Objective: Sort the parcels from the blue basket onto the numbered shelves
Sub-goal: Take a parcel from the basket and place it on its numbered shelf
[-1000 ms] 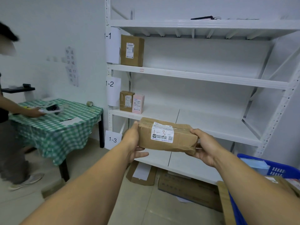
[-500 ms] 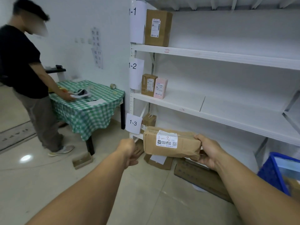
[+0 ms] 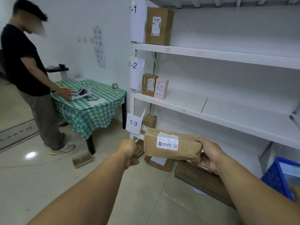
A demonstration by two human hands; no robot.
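- A second person (image 3: 24, 62) stands at 9 o'clock of the view, one hand on some gear on the checked table (image 3: 90, 109). I cannot make out what the gear is.
- The left hand (image 3: 128, 151) is at 9 o'clock of the parcel, near its end but apart from it. Its fingers are curled into the palm and hold nothing.
- The 1-3 tag (image 3: 134, 123) hangs on the rack post at 11 o'clock of the parcel, with a small box (image 3: 149, 122) on the shelf behind it.
- The parcel (image 3: 172, 146) is in the air before the lowest shelf, level, with "1-3" handwritten on its label.
- Its creased, taped brown wrap suggests a light, slightly yielding packet that is not slippery. It is best held by the short ends, without crushing the middle.
- The right hand (image 3: 209, 155) grips the parcel's right end, thumb on top and fingers underneath.
- The shelf (image 3: 240, 153) at 3 o'clock of the parcel is partly hidden by the parcel and hand.
- The basket (image 3: 272, 177) at 4 o'clock is cut off by the frame edge, so its contents are unclear.
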